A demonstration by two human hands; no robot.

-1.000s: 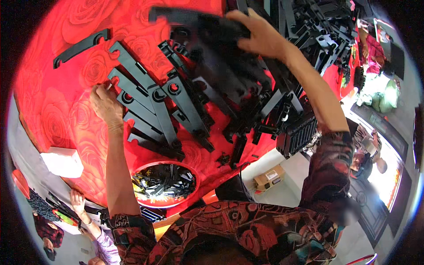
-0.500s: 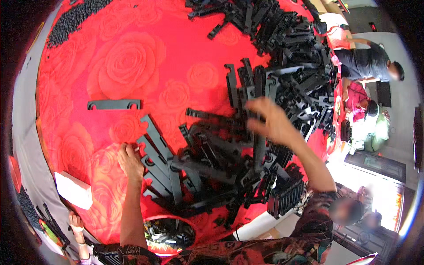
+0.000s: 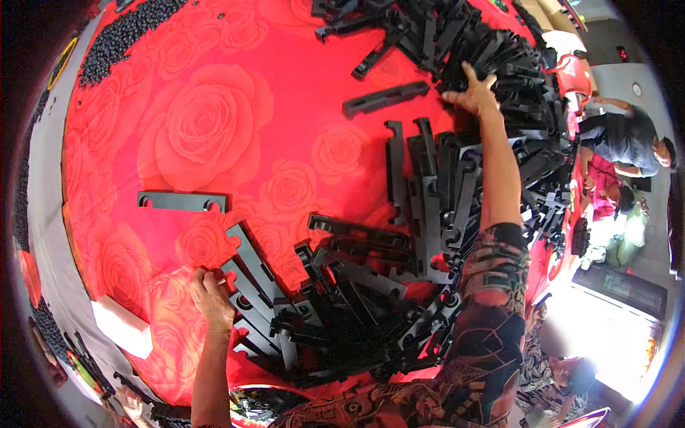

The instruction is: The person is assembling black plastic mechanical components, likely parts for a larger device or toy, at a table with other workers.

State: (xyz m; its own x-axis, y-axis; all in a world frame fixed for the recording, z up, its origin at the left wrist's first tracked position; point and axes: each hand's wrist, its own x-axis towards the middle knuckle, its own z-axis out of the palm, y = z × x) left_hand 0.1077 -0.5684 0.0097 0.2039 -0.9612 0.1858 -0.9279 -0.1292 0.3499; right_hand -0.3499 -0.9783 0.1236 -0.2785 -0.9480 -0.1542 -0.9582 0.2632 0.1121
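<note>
My right hand reaches out over the far right heap of black plastic strips. Its fingers are spread, with the tips at the heap's left edge. A black notched strip lies loose on the red cloth just left of those fingers. My left hand rests low on the cloth at the left with its fingers curled together. What they hold, if anything, is too small to name. Right beside it, several flat black strips with hooked ends fan out. One more strip lies by itself farther off.
A rose-patterned red cloth covers the table. Small black beads are heaped at the far left, and a white box stands near the left edge. More strips pile up in front of me. Other people are at the right.
My right hand has moved from the middle pile out to the far heap and spread its fingers. A strip now lies loose beside it. My left hand has stayed almost in place.
</note>
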